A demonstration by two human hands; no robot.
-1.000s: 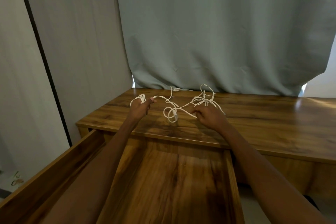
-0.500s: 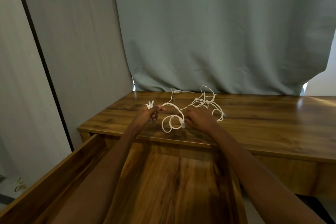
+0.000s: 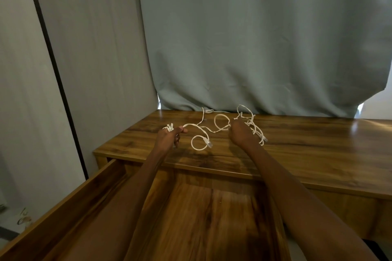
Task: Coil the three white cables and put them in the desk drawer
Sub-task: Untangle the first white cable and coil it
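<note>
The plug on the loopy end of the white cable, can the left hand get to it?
Probably yes. The plug lies bare on the desk just right of the left hand, nothing between, though that hand already grips a small coil.

We list 1 grey-green curtain (image 3: 265, 38) filling the upper right, 1 pale wall panel (image 3: 93, 48) with a dark vertical strip (image 3: 53, 55) at left, daylight at the curtain's lower edges.

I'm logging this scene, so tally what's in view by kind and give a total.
Bare hands: 2, the left hand and the right hand
Tangle of thin white cables: 1; separate cables cannot be counted
Brown wooden desk: 1
Open wooden desk drawer: 1
Grey-green fabric curtain: 1
Total: 6
</note>
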